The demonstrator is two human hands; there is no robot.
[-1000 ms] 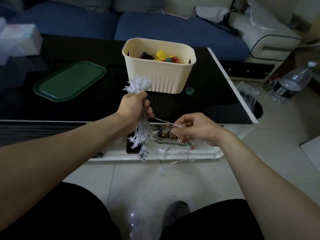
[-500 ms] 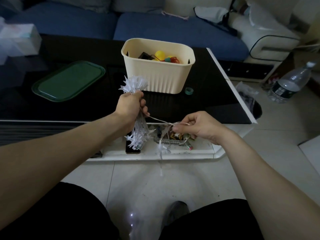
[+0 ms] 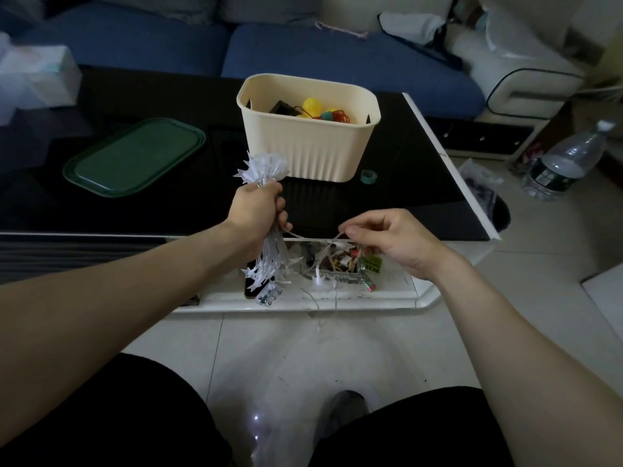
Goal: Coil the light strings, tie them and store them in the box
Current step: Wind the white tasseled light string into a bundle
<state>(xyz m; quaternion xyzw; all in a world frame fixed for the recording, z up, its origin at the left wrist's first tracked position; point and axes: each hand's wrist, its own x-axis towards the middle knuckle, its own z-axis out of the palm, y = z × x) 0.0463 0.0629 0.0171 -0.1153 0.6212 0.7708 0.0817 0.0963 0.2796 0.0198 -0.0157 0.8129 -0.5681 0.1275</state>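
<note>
Clenched round the middle of one coiled bundle of clear star-shaped light string: left hand, fist upright, stars fanning out above the knuckles and hanging below the palm. Pinching the string's loose clear wire tail between thumb and fingertips: right hand, knuckles up, wrist bent, wire stretched nearly level between the two hands, further slack dangling below.

Nearest, pale tiled floor and black-clad knees. Next, under both hands, white lower shelf of the coffee table, cluttered with small colourful items hard to tell apart. Above that, glossy black glass tabletop with white edge trim, bearing one dark green rectangular plastic lid at left, one small green ring, and one cream ribbed plastic box, open-topped, just beyond the left fist, holding yellow and red pieces.

To the right on the floor, one clear plastic water bottle. Farthest, blue-cushioned sofa with white armrest. Dim room overall.
</note>
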